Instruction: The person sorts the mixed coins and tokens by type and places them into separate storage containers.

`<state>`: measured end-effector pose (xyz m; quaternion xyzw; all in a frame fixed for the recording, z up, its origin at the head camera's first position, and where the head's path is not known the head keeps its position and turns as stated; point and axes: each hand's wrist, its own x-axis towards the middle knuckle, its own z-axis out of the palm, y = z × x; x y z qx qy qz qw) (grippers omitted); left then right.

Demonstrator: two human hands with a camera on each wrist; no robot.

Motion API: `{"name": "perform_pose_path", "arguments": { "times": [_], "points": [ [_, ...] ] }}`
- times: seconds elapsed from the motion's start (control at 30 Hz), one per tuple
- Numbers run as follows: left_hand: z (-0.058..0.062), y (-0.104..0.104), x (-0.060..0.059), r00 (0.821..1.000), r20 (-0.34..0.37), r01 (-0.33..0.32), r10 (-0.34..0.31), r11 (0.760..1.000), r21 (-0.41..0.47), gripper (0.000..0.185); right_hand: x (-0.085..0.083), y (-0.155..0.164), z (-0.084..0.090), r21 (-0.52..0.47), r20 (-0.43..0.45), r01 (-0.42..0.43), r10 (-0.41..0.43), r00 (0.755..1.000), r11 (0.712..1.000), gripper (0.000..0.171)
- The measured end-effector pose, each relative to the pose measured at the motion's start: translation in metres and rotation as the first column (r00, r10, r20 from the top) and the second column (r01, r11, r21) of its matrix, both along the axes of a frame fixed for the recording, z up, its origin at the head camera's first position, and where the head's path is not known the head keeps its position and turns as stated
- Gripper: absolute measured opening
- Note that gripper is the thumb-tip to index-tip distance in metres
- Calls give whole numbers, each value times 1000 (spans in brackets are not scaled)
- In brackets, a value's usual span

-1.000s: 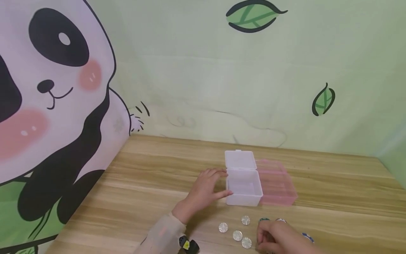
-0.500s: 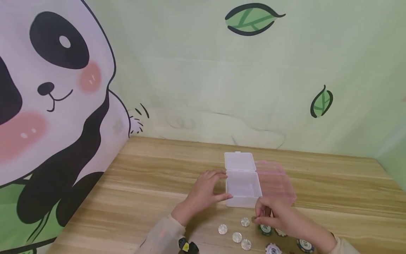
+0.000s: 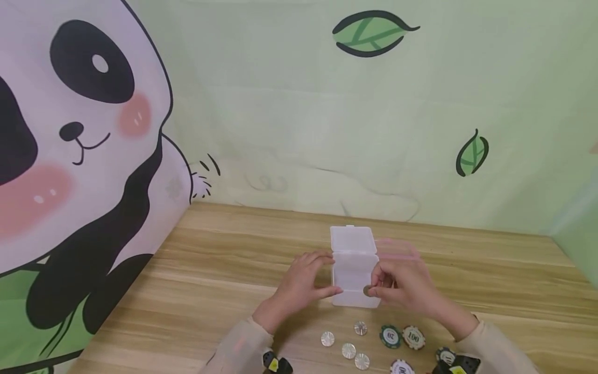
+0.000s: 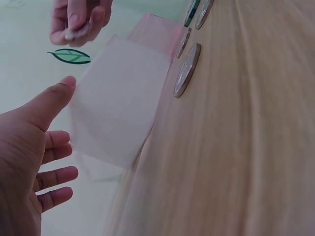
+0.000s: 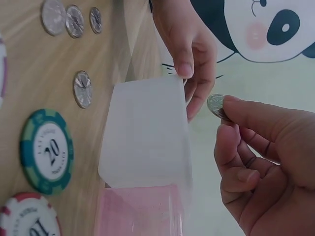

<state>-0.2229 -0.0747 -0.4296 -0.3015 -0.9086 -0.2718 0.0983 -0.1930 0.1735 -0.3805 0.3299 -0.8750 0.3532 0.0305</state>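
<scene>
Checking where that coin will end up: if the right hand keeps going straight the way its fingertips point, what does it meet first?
Most likely the open white box: the right hand pinches a coin just above its near rim, though depth is hard to judge.

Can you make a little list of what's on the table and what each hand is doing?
left hand: steadies the white box, thumb on its side
right hand: pinches a silver coin above the box
white box: lid open, standing up at the back
pink box: beside the white one, behind the right hand
loose silver coins: four, in front of the box
chips: green 20, red 100, more near the edge
table: wood
</scene>
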Motion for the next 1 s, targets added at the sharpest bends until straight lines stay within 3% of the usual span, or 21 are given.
{"name": "perform_pose_path", "arguments": {
  "times": [0.23, 0.63, 1.0],
  "points": [
    [-3, 0, -2, 1000, 14, -5, 5, 1000, 4, 61, -15, -7, 1, 59, 67, 64, -68, 995, 996, 16],
    [-1, 0, -1, 1000, -19, -5, 4, 1000, -28, 61, -36, -30, -4, 179, 231, 20, -62, 971, 984, 8],
    [0, -2, 0, 1000, -30, -1, 0, 1000, -22, 59, -48, -50, -7, 248, 290, -42, -33, 957, 968, 11]
  ]
}}
